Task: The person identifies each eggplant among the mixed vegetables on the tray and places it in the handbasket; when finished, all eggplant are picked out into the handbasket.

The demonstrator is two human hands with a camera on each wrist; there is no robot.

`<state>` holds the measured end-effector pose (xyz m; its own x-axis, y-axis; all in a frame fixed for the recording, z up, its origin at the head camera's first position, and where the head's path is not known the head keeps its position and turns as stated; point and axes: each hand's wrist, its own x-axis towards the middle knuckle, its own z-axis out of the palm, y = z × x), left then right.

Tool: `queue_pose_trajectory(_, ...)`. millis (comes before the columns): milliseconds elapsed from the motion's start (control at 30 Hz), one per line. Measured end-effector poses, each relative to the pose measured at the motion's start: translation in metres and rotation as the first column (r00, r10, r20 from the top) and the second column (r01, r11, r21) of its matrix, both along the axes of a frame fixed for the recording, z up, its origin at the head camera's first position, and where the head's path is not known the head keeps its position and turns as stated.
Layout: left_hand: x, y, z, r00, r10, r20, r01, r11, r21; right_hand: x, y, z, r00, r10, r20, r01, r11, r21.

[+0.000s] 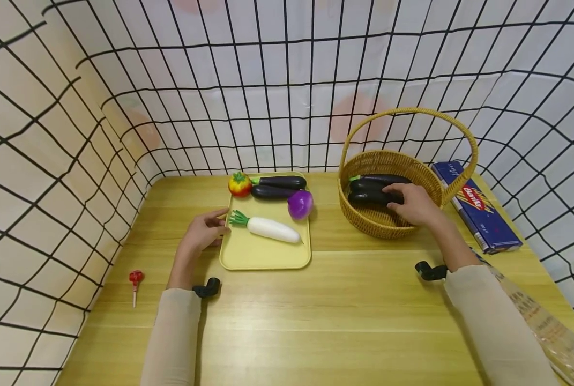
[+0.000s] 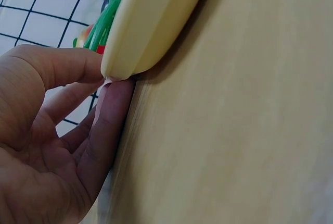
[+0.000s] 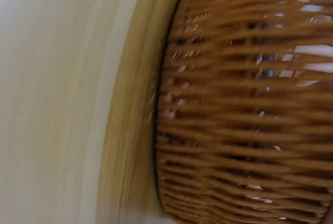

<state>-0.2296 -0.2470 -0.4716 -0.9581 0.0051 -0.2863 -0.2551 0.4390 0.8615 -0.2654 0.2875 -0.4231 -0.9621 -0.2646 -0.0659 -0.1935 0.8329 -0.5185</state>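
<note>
My left hand (image 1: 203, 231) is at the left edge of a pale yellow tray (image 1: 262, 258), its thumb and a finger pinching the rim (image 2: 122, 62). On the tray lie a white radish (image 1: 273, 229) with green leaves, two dark eggplants (image 1: 273, 192), a purple onion-like vegetable (image 1: 300, 205) and a red-yellow tomato-like one (image 1: 239, 185) at the back left corner. Inside the wicker basket (image 1: 383, 230), my right hand (image 1: 416, 203) grips the right end of an eggplant (image 1: 369, 199). Another eggplant (image 1: 385, 178) lies behind it. The right wrist view shows only the basket's woven side (image 3: 244, 109).
A blue Barilla box (image 1: 479, 206) lies right of the basket, whose tall handle (image 1: 412, 111) arches overhead. A clear printed bag (image 1: 547, 321) lies at the right edge. Far left is a red lollipop (image 1: 135, 277). Black wire grid (image 1: 287, 86) surrounds the wooden table (image 1: 335, 316).
</note>
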Motion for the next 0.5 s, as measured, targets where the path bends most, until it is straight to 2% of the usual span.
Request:
queue_pose_trajectory(233, 0.000, 0.000, -0.001, 1.000, 0.006, 0.000, -0.006, 1.000, -0.004, -0.013, 0.003, -0.008, 1.000, -0.004, -0.016, 0.004, 0.999, 0.032)
queue_pose_trajectory(500, 0.001, -0.001, -0.002, 1.000, 0.005, 0.001, -0.005, 1.000, -0.005, -0.011, 0.002, -0.006, 1.000, -0.007, -0.004, 0.007, 1.000, 0.023)
